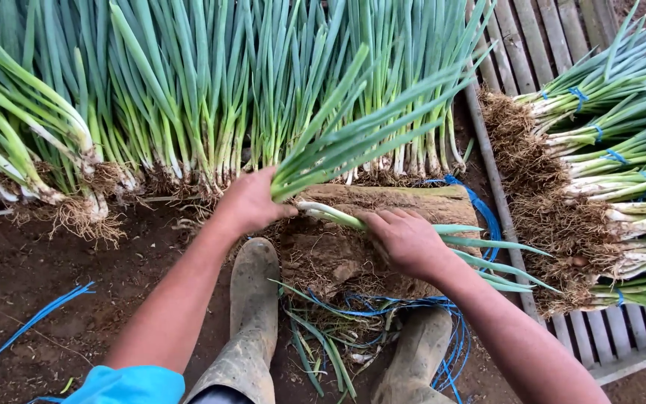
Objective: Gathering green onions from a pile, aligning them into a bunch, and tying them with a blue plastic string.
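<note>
Left hand (247, 203) clenched round onion bunch (353, 138), leaves fanning away from fingers, kept gathered. Right hand (407, 241) grips single onion (330, 215), stalk tip nearly touching left fingers. Log (413, 198) under both hands; blue ties (383, 305) below right wrist, within reach.

Left arm: bare forearm, enters from the lower left and runs up and to the right, nearly straight; a blue sleeve edge shows at the bottom.
Left hand (248, 200): back of hand toward the camera, fingers curled closed in a grip, knuckles pointing right.
Right arm: bare forearm, enters from the lower right corner and angles up and to the left.
Right hand (407, 241): palm down, wrist slightly bent, fingers curled inward and pressed together; fingertips hidden beneath the hand.
Spacing: hands near each other, not touching; left sits slightly higher in view.
</note>
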